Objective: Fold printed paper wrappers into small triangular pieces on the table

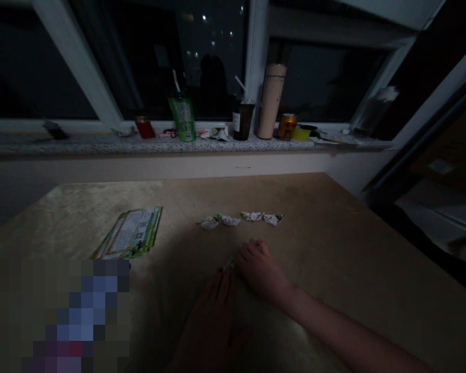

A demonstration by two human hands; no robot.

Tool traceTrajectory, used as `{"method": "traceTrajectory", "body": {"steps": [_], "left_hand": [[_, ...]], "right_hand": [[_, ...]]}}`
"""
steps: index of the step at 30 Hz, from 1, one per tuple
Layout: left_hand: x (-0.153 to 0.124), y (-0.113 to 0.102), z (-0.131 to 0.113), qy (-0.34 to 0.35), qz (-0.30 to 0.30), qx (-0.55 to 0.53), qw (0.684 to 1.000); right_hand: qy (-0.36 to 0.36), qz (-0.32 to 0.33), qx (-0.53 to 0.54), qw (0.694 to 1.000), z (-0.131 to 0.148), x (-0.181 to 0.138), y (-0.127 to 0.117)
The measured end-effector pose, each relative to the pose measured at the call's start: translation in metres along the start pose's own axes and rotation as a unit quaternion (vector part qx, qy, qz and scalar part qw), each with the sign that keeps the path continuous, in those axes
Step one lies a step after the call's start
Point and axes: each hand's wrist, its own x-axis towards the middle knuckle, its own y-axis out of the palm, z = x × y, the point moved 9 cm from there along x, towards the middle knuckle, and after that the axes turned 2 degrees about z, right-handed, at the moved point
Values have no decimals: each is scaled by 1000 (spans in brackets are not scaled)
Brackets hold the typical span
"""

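On the tan table [334, 238], my right hand [262, 272] lies knuckles up with its fingers curled down on a small piece of paper [229, 265] that pokes out at its left side. My left hand [212, 321] is in shadow just below, fingers stretched toward the same paper and touching it. A row of several small folded paper pieces [241, 219] lies just beyond my hands. To the left of them sits a stack of green and white printed leaflets [132, 233].
A stone window sill [101, 145] runs along the back with a green drink cup with a straw [183, 118], a dark cup [243, 119], a tall beige tumbler [271, 101], a red can [144, 127] and a gold can [286, 127]. A blurred patch covers the lower left.
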Motion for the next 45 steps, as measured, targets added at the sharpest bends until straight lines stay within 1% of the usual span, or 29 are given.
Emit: {"method": "traceTrajectory", "body": {"steps": [5,11,14,16,18,20,22,25,29,31,33,35,37,41,45], "left_hand": [[0,1,4,-19,7,-2,1000],[0,6,0,11,42,-54,998],[1,9,2,4,55,-65,996],[2,8,3,-3,53,-68,996],[3,7,4,-4,52,-68,996],[4,6,4,-3,54,-65,996],[4,6,3,-1,61,-59,996],[5,6,3,-2,74,-55,996],[7,5,3,-1,79,-57,995],[8,5,4,-7,83,-56,995],[10,4,4,-16,83,-50,995],[11,4,4,-25,77,-42,996],[11,3,2,-29,70,-33,997],[11,2,0,-23,57,-24,998],[11,1,-2,-14,54,-32,998]], "right_hand": [[-2,1,16,1000,-2,1,1],[-3,3,23,1000,-3,2,4],[-6,1,28,1000,-2,3,6],[-6,-2,35,999,-2,3,6],[6,-8,53,999,-6,3,6],[26,-15,101,994,-15,2,5],[49,-13,190,980,-27,0,5],[91,4,312,946,-46,-3,10],[95,34,396,912,-55,-1,15],[95,53,419,901,-55,1,18],[114,69,433,892,-57,2,21],[142,70,436,886,-61,3,23],[155,63,430,887,-63,4,24],[134,79,424,892,-62,7,26],[105,134,455,874,-61,8,31]]}}
